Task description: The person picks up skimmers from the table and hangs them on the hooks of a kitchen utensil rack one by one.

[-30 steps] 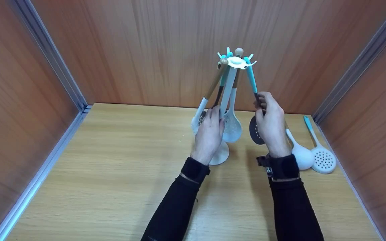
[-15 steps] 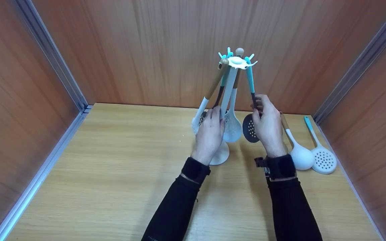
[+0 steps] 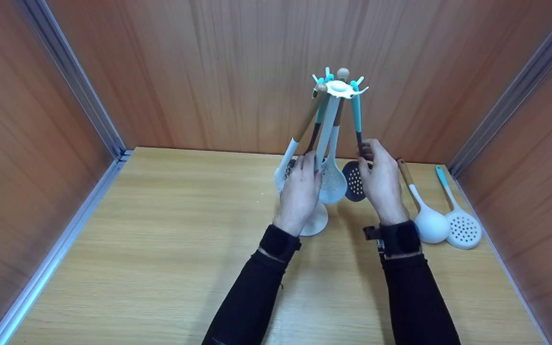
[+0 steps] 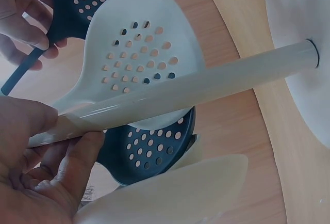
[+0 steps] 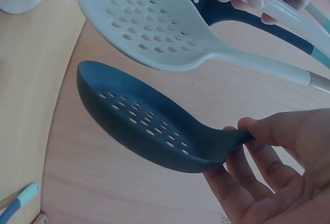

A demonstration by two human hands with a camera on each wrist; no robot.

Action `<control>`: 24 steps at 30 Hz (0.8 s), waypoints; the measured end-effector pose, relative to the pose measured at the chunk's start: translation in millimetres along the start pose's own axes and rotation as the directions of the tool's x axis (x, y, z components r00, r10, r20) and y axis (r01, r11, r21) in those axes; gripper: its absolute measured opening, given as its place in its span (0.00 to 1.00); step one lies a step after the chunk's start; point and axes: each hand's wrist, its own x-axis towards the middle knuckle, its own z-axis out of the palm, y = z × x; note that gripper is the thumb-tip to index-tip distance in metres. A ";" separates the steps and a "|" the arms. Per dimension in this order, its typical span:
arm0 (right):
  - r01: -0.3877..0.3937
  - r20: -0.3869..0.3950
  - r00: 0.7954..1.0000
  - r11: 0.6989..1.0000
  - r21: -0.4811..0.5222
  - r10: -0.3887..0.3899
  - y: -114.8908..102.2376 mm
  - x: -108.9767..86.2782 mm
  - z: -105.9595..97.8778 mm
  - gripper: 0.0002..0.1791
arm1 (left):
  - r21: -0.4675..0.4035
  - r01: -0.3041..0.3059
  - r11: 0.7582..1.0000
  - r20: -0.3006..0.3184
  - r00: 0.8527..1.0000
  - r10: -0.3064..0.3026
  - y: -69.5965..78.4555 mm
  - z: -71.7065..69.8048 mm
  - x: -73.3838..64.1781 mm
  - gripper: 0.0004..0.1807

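Nearest, two black sleeves (image 3: 252,297) are reaching toward the utensil stand (image 3: 327,127), the landmark for all places given. To its right, well apart from it, a white ladle (image 3: 432,225) and a white skimmer (image 3: 464,230) with a turquoise handle are lying side by side on the wooden table (image 3: 137,249). At the stand's post, the left hand (image 3: 300,191) is gripping, its thumb and fingers curling round the shaft. Just right of the stand, the right hand (image 3: 384,179) is pinching the neck of a dark perforated spoon (image 3: 354,181) between thumb and fingers; this spoon is hanging nearly upright, its turquoise handle rising to the stand's hooks. Between post and dark spoon, a white slotted spoon (image 3: 332,186) is hanging, while a white utensil with a brown handle (image 3: 300,127) is slanting down at the stand's left. Partly hidden behind the left hand, a second dark perforated utensil (image 4: 147,154) is hanging by the post. Farthest, a wood-grained panel (image 3: 209,81) is standing behind the stand.
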 end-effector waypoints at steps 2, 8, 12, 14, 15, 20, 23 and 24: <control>0.003 0.000 1.000 1.000 -0.002 -0.003 0.4 0.1 0.6 0.16 | 0.000 0.008 1.000 0.005 1.000 -0.008 0.1 -0.2 0.3 0.25; 0.008 0.011 1.000 1.000 -0.013 -0.008 0.7 -0.8 1.3 0.16 | 0.007 0.000 1.000 -0.007 1.000 0.000 0.0 0.4 0.2 0.25; 0.004 0.022 1.000 1.000 -0.020 -0.003 1.0 -1.0 1.7 0.16 | 0.006 -0.012 1.000 -0.015 1.000 0.012 0.3 0.5 -0.1 0.24; -0.008 0.028 1.000 1.000 -0.023 0.008 1.4 -0.7 2.2 0.17 | -0.002 -0.007 1.000 -0.011 1.000 0.007 0.5 0.4 -0.2 0.24; -0.014 0.032 0.999 1.000 -0.024 0.015 1.3 -0.7 2.2 0.16 | -0.003 -0.004 1.000 -0.009 1.000 0.004 0.6 0.2 -0.3 0.24; -0.038 0.049 0.998 0.999 -0.022 0.039 1.0 -0.6 2.3 0.18 | 0.006 0.004 1.000 -0.001 1.000 -0.004 1.3 -0.5 -0.2 0.25; -0.046 0.061 0.997 0.999 -0.021 0.047 0.9 -0.5 2.0 0.19 | 0.010 0.006 1.000 0.001 1.000 -0.006 1.6 -0.8 -0.1 0.25; -0.048 0.064 0.997 0.999 -0.021 0.050 1.1 -0.4 2.0 0.19 | 0.010 0.007 1.000 0.001 1.000 -0.007 1.7 -0.9 0.0 0.25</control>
